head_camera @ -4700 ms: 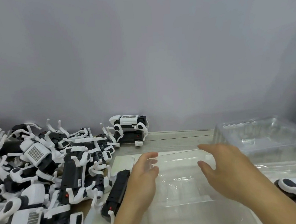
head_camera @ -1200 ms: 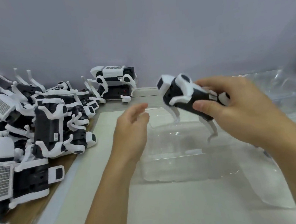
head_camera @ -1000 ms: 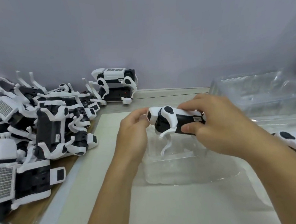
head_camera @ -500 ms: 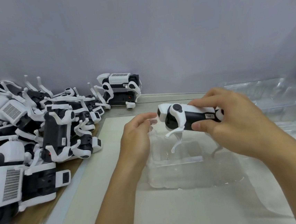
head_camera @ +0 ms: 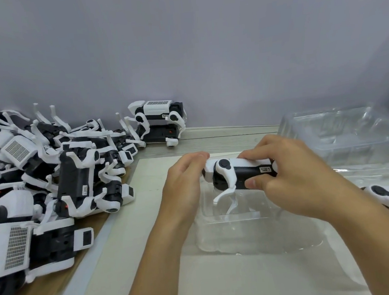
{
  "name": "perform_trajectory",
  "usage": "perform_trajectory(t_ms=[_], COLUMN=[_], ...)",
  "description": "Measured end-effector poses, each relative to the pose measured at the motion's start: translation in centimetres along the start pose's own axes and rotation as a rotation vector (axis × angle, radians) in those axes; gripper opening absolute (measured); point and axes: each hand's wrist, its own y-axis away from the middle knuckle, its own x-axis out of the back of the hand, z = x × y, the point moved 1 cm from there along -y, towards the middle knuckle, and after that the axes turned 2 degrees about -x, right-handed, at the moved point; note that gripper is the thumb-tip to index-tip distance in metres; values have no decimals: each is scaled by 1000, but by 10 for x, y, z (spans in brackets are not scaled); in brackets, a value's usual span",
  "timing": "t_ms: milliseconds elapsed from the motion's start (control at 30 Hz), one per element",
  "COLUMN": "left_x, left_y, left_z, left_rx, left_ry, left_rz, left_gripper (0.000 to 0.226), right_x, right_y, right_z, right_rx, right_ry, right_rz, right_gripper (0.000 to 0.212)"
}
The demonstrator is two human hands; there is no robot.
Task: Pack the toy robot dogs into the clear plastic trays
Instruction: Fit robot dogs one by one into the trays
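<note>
1. This looks like a packing station in a small toy factory or workshop.
2. A heap of identical black-and-white toy robot dogs (head_camera: pixel 57 184) lies loose on the wooden counter (head_camera: pixel 223 136).
3. Stacked clear plastic trays (head_camera: pixel 344 137) wait at the right.
4. A bare grey wall (head_camera: pixel 203 51) stands behind; a pale work mat (head_camera: pixel 136 224) covers the counter.

The right hand (head_camera: pixel 293 175) grips a toy robot dog (head_camera: pixel 236 175) by its black body, and the left hand (head_camera: pixel 183 186) holds its head end. Just under both hands lies a clear plastic tray (head_camera: pixel 256 234). Left of the left hand is a pile of dogs (head_camera: pixel 49 185); beyond the right hand stand stacked trays (head_camera: pixel 349 137).
</note>
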Motion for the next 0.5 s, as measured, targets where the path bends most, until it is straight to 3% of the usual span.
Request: perform_trajectory(t_ms=[200,333,500], left_x=[-1,-1,-1], left_y=[1,-1,-2], left_z=[1,0,-2], left_rx=[-7,-15,9], left_ry=[-36,-79,-69], left_rz=[-25,-9,-11], left_gripper=[31,11,9], right_x=[-4,-6,-6], right_y=[-1,0,-1], right_z=[1,3,4], right_rx=[-15,3,19], right_ry=[31,42,38], right_rz=[-7,24,31], right_gripper=[21,16,17])
